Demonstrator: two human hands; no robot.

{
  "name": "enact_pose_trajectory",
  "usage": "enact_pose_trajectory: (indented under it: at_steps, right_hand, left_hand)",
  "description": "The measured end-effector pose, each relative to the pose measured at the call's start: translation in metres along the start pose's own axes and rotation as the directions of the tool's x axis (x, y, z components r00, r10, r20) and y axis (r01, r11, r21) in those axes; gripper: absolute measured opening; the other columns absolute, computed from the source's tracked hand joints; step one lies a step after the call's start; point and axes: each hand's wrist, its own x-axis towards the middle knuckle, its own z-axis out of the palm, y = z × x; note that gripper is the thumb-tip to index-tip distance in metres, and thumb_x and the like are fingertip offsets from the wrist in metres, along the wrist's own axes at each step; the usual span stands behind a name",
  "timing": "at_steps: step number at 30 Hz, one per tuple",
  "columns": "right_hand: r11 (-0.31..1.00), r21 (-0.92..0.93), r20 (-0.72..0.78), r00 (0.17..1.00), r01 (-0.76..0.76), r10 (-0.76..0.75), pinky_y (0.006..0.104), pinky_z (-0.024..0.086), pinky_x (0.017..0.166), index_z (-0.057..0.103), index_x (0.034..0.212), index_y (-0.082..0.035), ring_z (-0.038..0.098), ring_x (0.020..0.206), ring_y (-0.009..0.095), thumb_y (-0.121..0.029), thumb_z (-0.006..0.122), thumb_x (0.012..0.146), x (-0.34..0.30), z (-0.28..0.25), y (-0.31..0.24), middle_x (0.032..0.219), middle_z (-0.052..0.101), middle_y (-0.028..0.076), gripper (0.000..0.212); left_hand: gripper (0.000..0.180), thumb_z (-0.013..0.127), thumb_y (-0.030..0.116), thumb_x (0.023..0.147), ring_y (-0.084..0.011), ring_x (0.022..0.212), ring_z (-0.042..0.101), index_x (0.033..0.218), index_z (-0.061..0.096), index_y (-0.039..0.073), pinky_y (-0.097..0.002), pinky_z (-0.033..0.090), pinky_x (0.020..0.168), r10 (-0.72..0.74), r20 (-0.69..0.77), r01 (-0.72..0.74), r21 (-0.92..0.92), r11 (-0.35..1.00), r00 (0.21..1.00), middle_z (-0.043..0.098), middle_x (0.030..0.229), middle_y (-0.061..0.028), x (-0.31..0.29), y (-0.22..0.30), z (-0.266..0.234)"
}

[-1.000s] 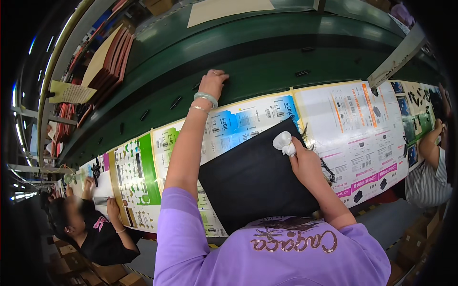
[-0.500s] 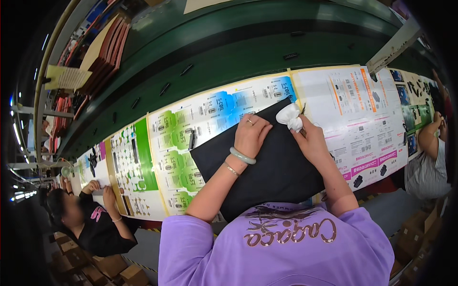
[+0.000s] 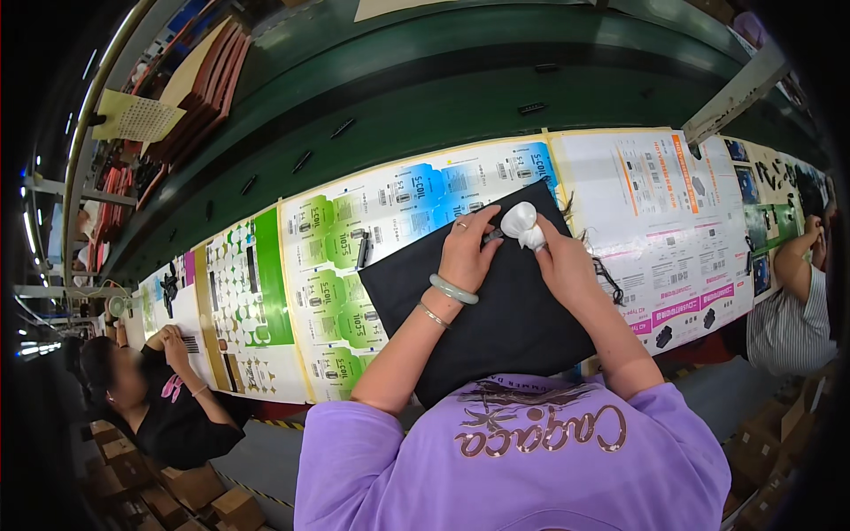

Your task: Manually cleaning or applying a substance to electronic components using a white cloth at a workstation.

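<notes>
So I've got both hands over the black cloth (image 3: 496,327) spread out right in front of me. My left hand (image 3: 467,252) has its fingers bent in toward the thumb, pinching a small dark part (image 3: 493,236), though most of it is hidden so don't ask me what kind. My right hand (image 3: 567,268) is on the other side, thumb and fingers pinched around the gathered neck of a white wad (image 3: 524,223), its round end poking out toward the far left. The wad is just right of the part, above the far end of the cloth; can't really tell if those two are touching. Got a pale bangle (image 3: 452,289) on my left wrist, fwiw. Under the cloth are colourful printed sheets (image 3: 310,257), and one black stick (image 3: 363,250) lies on them just left of the cloth. Some loose dark threads (image 3: 607,280) are off to the right of it. On the far side there's the green belt (image 3: 425,115) with a few black pieces (image 3: 343,127) scattered along it. One co-worker (image 3: 168,398) in black is over on the left, another (image 3: 788,319) in stripes on the right.
</notes>
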Motion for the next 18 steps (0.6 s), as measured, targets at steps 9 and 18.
enact_pose_trajectory:
  at_steps: [9,18]
  right_hand:
    - [0.994,-0.108,0.072,0.997,-0.034,0.042,0.0499,0.05,0.069,0.051,0.135,-0.006,0.064,0.078,0.044,-0.007,0.06,0.087,0.004,0.008,0.006,0.082,0.065,0.025,0.049]
    - [0.971,0.207,-0.042,0.991,-0.118,0.129,0.0422,0.047,0.059,0.053,0.131,0.0,0.064,0.066,0.041,-0.007,0.061,0.089,0.001,-0.035,0.0,0.069,0.062,0.023,0.043]
  left_hand:
    - [0.047,0.076,-0.001,0.075,-0.0254,0.085,0.064,0.117,0.059,0.007,-0.0344,0.052,0.074,-0.071,0.027,0.07,0.021,0.997,0.997,0.065,0.093,-0.0108,-0.005,0.005,0.0]
    - [0.028,0.069,-0.002,0.075,-0.0297,0.101,0.056,0.103,0.07,0.003,-0.0397,0.048,0.089,0.321,0.425,-0.42,0.161,0.893,0.846,0.058,0.111,-0.012,0.032,0.006,-0.027]
